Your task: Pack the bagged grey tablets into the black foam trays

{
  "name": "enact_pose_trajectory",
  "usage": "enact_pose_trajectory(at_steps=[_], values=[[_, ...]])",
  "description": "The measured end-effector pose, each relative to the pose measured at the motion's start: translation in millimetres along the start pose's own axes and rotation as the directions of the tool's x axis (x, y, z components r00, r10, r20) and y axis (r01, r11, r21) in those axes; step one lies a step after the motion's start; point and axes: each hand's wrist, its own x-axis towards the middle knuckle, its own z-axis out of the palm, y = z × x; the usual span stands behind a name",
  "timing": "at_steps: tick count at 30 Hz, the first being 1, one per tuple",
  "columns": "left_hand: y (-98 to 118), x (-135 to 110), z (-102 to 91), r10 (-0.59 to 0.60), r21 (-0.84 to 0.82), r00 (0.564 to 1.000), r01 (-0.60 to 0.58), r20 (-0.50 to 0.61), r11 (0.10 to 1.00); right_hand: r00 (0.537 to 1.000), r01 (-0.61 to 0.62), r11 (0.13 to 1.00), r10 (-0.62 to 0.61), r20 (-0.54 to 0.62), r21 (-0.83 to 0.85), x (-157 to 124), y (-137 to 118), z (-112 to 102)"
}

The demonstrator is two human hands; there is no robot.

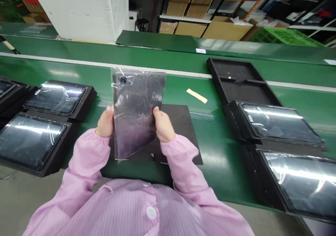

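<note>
Between my two hands is a dark grey tablet (136, 106) in a clear plastic sleeve, tilted up with its back and camera lens facing me. My left hand (105, 121) grips its left edge. On the opposite edge, my right hand (163, 124) is closed with the thumb lying on the back. Beneath the tablet a flat black mat (181, 131) lies on the green work surface (215, 166); the tablet and my hands hide part of it.
Black foam trays with tablets, screens up, stand at left (56, 97) and right (280, 124). Behind the right one is a black tray (236, 68) with bare compartments. A yellow paper strip (196, 96) lies beyond the mat. A white box-like block (78, 12) rises at the back.
</note>
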Motion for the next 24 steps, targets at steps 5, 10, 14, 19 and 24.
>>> enact_pose_trajectory(at_steps=[5, 10, 14, 19, 24], values=[[-62.2, -42.6, -4.3, -0.265, 0.050, 0.964, 0.264, 0.027, 0.963, 0.966, 0.171, 0.980, -0.187, -0.180, -0.099, -6.5, -19.3, -27.6], [-93.4, -53.5, 8.3, -0.344, -0.129, 0.939, 0.344, 0.025, 0.930, 0.899, 0.213, 0.937, -0.299, -0.320, -0.277, -14.4, 7.5, -42.5], [-100.3, -55.1, 7.4, -0.383, -0.143, 0.923, 0.386, 0.043, 0.912, 0.816, 0.294, 0.776, -0.508, -0.276, -0.557, -23.8, 21.8, -44.6], [-98.8, -56.2, 7.4, -0.382, -0.139, 0.922, 0.387, 0.059, 0.912, 0.817, 0.219, 0.815, -0.454, -0.356, -0.536, -25.2, 20.0, -40.1], [-97.1, -56.5, 7.4, -0.376, -0.098, 0.925, 0.379, 0.053, 0.920, 0.829, 0.215, 0.795, -0.455, -0.324, -0.568, -25.3, 12.8, -43.5]])
